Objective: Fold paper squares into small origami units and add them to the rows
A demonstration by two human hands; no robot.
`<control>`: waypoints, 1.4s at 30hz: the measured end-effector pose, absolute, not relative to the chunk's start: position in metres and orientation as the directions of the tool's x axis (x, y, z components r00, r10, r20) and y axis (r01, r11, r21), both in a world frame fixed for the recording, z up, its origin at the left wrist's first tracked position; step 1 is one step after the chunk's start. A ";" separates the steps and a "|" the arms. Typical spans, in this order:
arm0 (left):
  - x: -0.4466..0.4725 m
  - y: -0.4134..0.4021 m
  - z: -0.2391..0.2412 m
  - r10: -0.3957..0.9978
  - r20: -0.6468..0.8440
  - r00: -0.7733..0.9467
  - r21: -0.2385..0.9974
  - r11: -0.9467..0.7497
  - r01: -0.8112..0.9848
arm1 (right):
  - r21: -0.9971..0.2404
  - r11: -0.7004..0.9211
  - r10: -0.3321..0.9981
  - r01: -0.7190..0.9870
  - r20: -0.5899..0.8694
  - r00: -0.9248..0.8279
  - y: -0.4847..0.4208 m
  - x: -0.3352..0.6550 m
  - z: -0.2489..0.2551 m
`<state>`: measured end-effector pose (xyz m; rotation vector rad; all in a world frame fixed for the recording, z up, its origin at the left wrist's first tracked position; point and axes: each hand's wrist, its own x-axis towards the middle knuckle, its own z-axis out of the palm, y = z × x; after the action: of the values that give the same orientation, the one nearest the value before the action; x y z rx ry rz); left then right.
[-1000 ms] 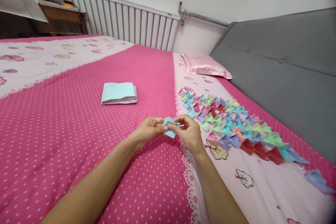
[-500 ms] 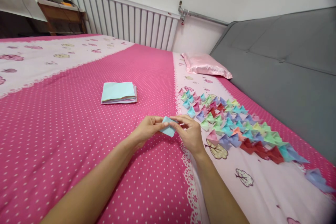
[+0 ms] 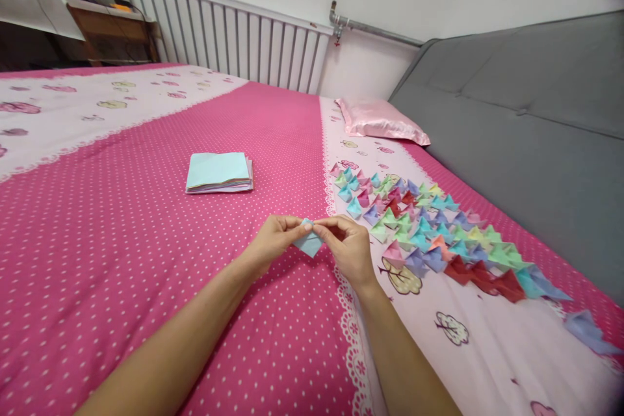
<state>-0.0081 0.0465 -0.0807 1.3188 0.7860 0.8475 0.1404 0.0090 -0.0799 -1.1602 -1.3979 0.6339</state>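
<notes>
A small folded light-blue paper piece [image 3: 309, 244] is pinched between both hands just above the pink dotted bedsheet [image 3: 121, 240]. My left hand [image 3: 270, 244] grips its left side with closed fingers. My right hand [image 3: 347, 248] pinches its top right edge. To the right, several folded paper shapes [image 3: 429, 234] in blue, green, pink, purple and red lie in rows on the pale floral strip. A stack of square paper sheets [image 3: 218, 172], light blue on top, lies further away to the left.
A pink satin pillow [image 3: 380, 122] rests at the head of the bed beside the grey padded headboard [image 3: 526, 123]. A white radiator [image 3: 234, 39] lines the far wall, and a wooden table [image 3: 114, 29] stands at the back left.
The paper piece has been flattened and turned point-down between my fingers. Both hands have stayed in nearly the same place.
</notes>
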 end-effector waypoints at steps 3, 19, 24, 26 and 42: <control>-0.007 0.045 -0.079 0.894 -0.011 0.447 0.995 0.053 -0.081 | -0.921 0.332 0.917 0.202 0.365 0.158 0.010 0.138 -0.082; -0.006 0.043 -0.074 0.945 0.038 0.325 0.986 0.018 -0.167 | -0.958 0.254 0.960 0.136 0.267 0.083 0.010 0.139 -0.082; -0.006 0.043 -0.072 0.954 0.033 0.297 0.985 0.020 -0.171 | -0.979 0.201 0.978 0.032 0.203 0.051 0.010 0.141 -0.080; -0.007 0.043 -0.072 0.956 0.026 0.293 0.983 0.029 -0.183 | -0.983 0.183 0.982 0.025 0.184 0.040 0.009 0.141 -0.079; -0.010 0.045 -0.076 0.958 -0.005 0.287 0.986 0.052 -0.156 | -0.981 0.126 0.982 -0.146 0.102 0.158 0.012 0.139 -0.081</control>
<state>-0.0099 0.0450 -0.0755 1.1929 0.8935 1.0479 0.1392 0.0116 -0.0810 -1.0798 -1.0386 1.0862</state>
